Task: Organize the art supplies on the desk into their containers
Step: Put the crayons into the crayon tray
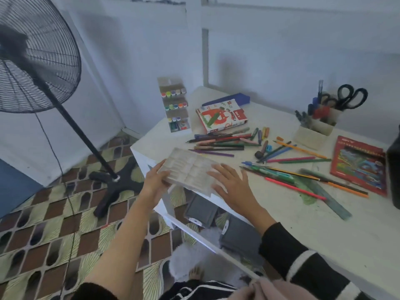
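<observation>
Two bare hands steady a white plastic tray [190, 167] at the desk [303, 224] corner, the left hand [154, 180] gripping its end and the right hand [229, 182] lying flat, fingers spread, likely readying it for the crayons [263, 133] and pencils [218, 145] scattered just beyond.
</observation>
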Demonstrator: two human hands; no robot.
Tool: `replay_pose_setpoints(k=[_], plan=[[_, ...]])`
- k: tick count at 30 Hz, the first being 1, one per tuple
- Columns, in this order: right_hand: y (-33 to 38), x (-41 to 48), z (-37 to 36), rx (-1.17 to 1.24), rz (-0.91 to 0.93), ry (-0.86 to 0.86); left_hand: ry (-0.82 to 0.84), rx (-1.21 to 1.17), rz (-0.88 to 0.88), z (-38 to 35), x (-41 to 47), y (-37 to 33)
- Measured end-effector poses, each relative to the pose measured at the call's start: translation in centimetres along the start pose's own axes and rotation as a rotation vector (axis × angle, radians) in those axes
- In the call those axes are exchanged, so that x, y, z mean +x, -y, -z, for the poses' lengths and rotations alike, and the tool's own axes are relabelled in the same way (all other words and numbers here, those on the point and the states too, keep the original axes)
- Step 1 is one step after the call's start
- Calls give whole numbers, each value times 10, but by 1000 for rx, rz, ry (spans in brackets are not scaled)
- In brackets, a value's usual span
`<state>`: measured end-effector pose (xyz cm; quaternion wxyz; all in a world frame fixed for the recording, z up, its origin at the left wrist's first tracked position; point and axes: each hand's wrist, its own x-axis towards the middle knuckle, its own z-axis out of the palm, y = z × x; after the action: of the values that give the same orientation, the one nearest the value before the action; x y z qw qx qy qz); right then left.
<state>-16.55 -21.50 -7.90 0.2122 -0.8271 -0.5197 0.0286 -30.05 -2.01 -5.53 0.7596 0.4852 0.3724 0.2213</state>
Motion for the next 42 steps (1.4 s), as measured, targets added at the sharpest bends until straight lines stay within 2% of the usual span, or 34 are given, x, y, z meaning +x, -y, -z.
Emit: replay_pose_setpoints(k=[3,5,8,11,16,20,23,26,31,37,40,42], plan=[[8,24,-22,-87,-15,82,-59,130,35,41,30,-5],[10,37,-34,-155,-40,105,-91,308,47,60,53,-7],[6,50,-46,-232,-136,151,-83,729,-117,75,85,-13],[-2,56,-49,-231,-188,71,-74,1000,-335,64,109,-20],[-28,57,-45,-238,-224,-122,80,1092,-460,45,143,-10],[-36,57,-43,-252,-182,-323,108,1132,-494,31,153,-6],[-35,58,-46,-341,-191,-343,70,1263,-491,30,153,-7],[-35,63,-46,-336,-187,-357,59,1279,-513,42,155,-8],[-22,76,-37,-52,-123,-342,124,1159,-552,66,165,-10],[5,116,-23,410,-265,-490,240,1181,-499,74,160,-5],[22,145,-12,639,-337,-401,274,1254,-491,75,158,-7],[27,166,-10,696,-343,-306,320,1273,-472,78,158,-9]])
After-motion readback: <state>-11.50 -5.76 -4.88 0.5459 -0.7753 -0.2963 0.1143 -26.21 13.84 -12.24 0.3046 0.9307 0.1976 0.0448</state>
